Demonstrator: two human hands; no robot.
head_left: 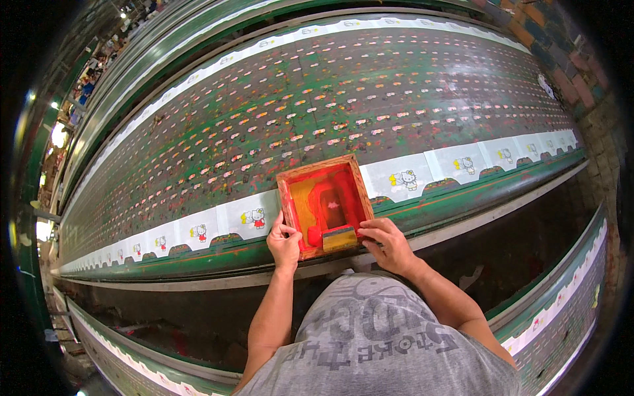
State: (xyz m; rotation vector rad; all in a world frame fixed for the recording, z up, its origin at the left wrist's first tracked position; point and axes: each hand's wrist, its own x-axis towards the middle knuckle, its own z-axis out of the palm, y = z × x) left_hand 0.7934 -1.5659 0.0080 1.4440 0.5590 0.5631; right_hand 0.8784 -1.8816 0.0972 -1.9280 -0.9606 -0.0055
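Observation:
A wooden-sided printing screen frame [284, 198] lies over the near strip of white fabric pieces, its inside smeared with red and yellow-orange ink. My left hand [284, 245] grips its lower left side between thumb and fingers. At the lower right corner, the bent fingers and thumb of my right hand [389, 245] close on the frame's edge. A squeegee [339, 238] with a yellowish face and dark upper edge rests inside the frame at the near end, touched by neither hand. Left of the frame, a white fabric piece [239, 218] bears a cartoon cat figure in red clothing.
A long green-edged printing table [218, 148] spans the view, dotted with rows of ink marks. Fabric pieces right of the frame [404, 179] show cat prints without red clothing. Another white strip [310, 31] lines the far edge. A second table [561, 307] stands behind me.

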